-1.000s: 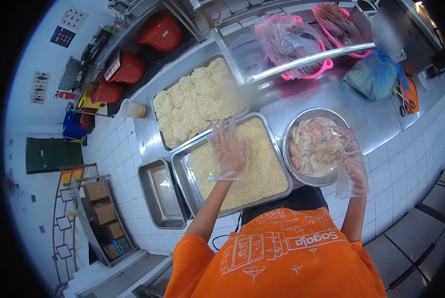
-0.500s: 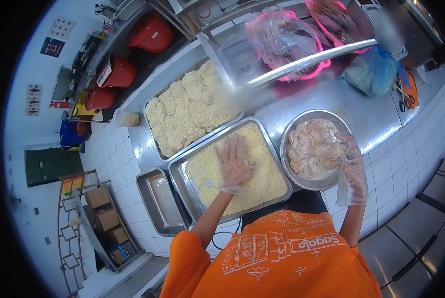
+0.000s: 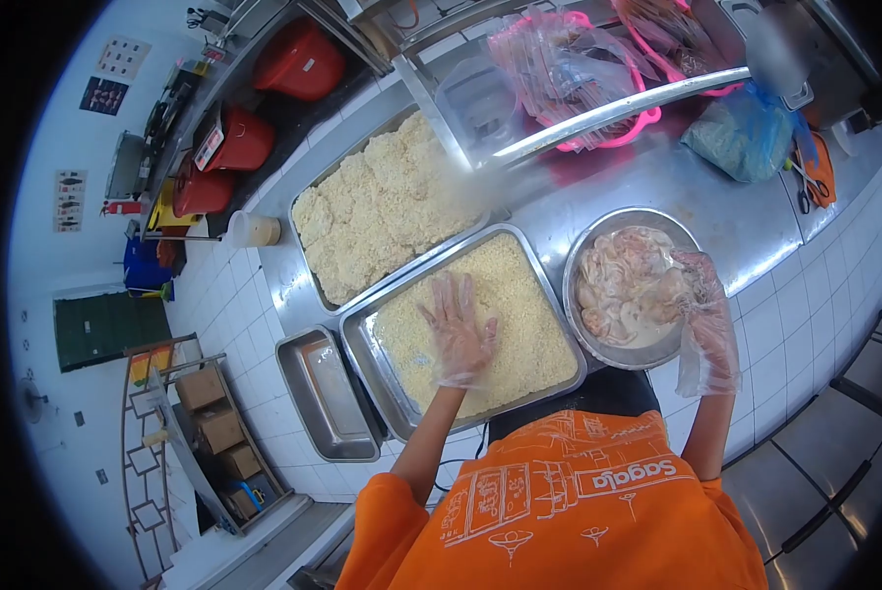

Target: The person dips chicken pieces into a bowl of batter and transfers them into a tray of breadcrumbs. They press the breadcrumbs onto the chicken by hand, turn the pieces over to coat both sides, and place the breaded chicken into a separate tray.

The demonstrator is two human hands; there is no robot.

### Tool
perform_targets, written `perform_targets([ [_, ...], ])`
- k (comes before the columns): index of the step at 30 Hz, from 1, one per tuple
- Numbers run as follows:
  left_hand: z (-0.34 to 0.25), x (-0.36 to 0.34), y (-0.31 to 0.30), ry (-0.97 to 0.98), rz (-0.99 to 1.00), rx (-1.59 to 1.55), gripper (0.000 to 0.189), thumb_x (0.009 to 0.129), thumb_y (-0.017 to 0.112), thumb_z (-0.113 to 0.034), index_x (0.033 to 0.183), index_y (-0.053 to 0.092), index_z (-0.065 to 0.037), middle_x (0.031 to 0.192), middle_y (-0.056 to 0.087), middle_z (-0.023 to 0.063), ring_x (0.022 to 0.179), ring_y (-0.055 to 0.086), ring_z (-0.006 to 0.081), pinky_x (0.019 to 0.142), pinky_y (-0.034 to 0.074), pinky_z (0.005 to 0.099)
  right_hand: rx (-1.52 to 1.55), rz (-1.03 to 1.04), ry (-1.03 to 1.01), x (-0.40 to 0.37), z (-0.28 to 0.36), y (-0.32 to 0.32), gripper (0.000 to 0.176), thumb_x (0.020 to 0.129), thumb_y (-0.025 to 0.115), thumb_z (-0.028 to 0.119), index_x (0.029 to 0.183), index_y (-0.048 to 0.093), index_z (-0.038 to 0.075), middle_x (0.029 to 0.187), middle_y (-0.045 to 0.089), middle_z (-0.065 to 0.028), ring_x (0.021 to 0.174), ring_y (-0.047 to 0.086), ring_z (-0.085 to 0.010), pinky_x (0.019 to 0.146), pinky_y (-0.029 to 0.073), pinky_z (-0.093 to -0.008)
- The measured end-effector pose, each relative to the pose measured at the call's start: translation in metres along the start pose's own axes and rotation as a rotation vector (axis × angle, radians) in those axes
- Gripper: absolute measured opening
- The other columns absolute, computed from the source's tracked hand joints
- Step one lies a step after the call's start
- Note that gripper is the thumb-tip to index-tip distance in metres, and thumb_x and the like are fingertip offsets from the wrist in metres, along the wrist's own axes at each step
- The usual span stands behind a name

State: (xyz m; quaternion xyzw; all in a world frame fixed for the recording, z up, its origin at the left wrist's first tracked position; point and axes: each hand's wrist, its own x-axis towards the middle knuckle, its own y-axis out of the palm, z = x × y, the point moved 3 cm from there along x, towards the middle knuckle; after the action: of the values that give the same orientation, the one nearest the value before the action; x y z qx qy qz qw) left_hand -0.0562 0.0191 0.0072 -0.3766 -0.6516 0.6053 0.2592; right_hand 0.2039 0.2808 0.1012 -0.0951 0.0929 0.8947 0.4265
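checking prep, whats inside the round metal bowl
Pale, wet pieces in milky liquid fill the bowl. The gloved right hand rests at its right edge, hiding what lies beneath; the bowl's bottom is covered.

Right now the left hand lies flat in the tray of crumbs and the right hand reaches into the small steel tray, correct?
Not quite. In the head view the right hand is at the round metal bowl of wet pieces, not the small steel tray. The left hand does lie flat in the tray of crumbs.
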Motion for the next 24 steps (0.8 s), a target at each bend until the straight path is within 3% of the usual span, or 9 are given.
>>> perform_targets([
  [3, 0.000, 0.002, 0.001, 0.002, 0.012, 0.048, 0.081, 0.096, 0.047, -0.047, 0.163, 0.018, -0.012, 0.168, 0.010, 0.0218, 0.156, 0.001, 0.0417, 0.119, -0.008, 0.0660, 0.013, -0.006, 0.018, 0.001, 0.001, 0.002, 0.063, 0.080, 0.086, 0.035, 0.130, 0.055, 0.010, 0.128, 0.057, -0.0006, 0.122, 0.052, -0.0132, 0.106, 0.043, -0.0289],
  [6, -0.002, 0.003, -0.004, 0.056, -0.009, 0.002, 0.082, 0.095, 0.051, -0.042, 0.162, 0.019, -0.007, 0.166, 0.016, 0.0244, 0.155, 0.006, 0.0414, 0.119, -0.015, 0.0628, 0.015, -0.025, 0.004, 0.001, -0.005, 0.000, 0.063, 0.079, 0.087, 0.034, 0.129, 0.056, 0.010, 0.128, 0.057, -0.0009, 0.122, 0.052, -0.0133, 0.106, 0.043, -0.0287],
  [9, -0.004, 0.008, -0.010, 0.110, -0.088, -0.005, 0.070, 0.095, 0.053, -0.042, 0.156, 0.036, -0.010, 0.154, 0.039, 0.0237, 0.148, 0.029, 0.0409, 0.123, 0.006, 0.0589, -0.004, -0.043, 0.014, -0.004, -0.006, -0.002, 0.060, 0.080, 0.086, 0.030, 0.128, 0.056, 0.010, 0.128, 0.057, -0.0006, 0.122, 0.053, -0.0133, 0.105, 0.043, -0.0283],
  [12, -0.003, 0.032, -0.014, 0.053, 0.011, -0.141, 0.054, 0.096, 0.054, -0.042, 0.142, 0.055, -0.015, 0.137, 0.053, 0.0175, 0.133, 0.045, 0.0377, 0.113, 0.031, 0.0556, -0.058, 0.003, -0.058, -0.008, -0.007, -0.006, 0.057, 0.082, 0.084, 0.026, 0.129, 0.056, 0.009, 0.128, 0.056, -0.0001, 0.122, 0.053, -0.0132, 0.105, 0.043, -0.0281],
  [15, -0.013, 0.034, -0.016, 0.101, -0.096, -0.047, 0.038, 0.095, 0.056, -0.040, 0.120, 0.068, -0.013, 0.117, 0.064, 0.0142, 0.112, 0.057, 0.0341, 0.096, 0.044, 0.0497, -0.119, -0.014, -0.070, -0.006, -0.023, -0.014, 0.055, 0.084, 0.082, 0.023, 0.129, 0.056, 0.009, 0.128, 0.056, 0.0003, 0.122, 0.052, -0.0131, 0.105, 0.043, -0.0282],
  [21, -0.009, 0.029, 0.007, 0.098, -0.164, 0.049, 0.034, 0.094, 0.055, -0.039, 0.099, 0.073, -0.011, 0.088, 0.070, 0.0133, 0.086, 0.066, 0.0322, 0.078, 0.051, 0.0470, -0.064, -0.036, -0.095, -0.016, -0.029, -0.014, 0.054, 0.084, 0.082, 0.022, 0.129, 0.055, 0.009, 0.127, 0.056, -0.0004, 0.122, 0.052, -0.0135, 0.105, 0.042, -0.0281],
  [24, -0.003, 0.032, 0.016, 0.077, -0.055, 0.059, 0.039, 0.094, 0.053, -0.043, 0.098, 0.074, -0.010, 0.084, 0.070, 0.0145, 0.080, 0.066, 0.0331, 0.072, 0.052, 0.0480, -0.122, 0.009, -0.136, -0.017, -0.023, -0.010, 0.053, 0.084, 0.081, 0.021, 0.129, 0.055, 0.009, 0.127, 0.055, -0.0009, 0.123, 0.051, -0.0143, 0.105, 0.041, -0.0280],
])
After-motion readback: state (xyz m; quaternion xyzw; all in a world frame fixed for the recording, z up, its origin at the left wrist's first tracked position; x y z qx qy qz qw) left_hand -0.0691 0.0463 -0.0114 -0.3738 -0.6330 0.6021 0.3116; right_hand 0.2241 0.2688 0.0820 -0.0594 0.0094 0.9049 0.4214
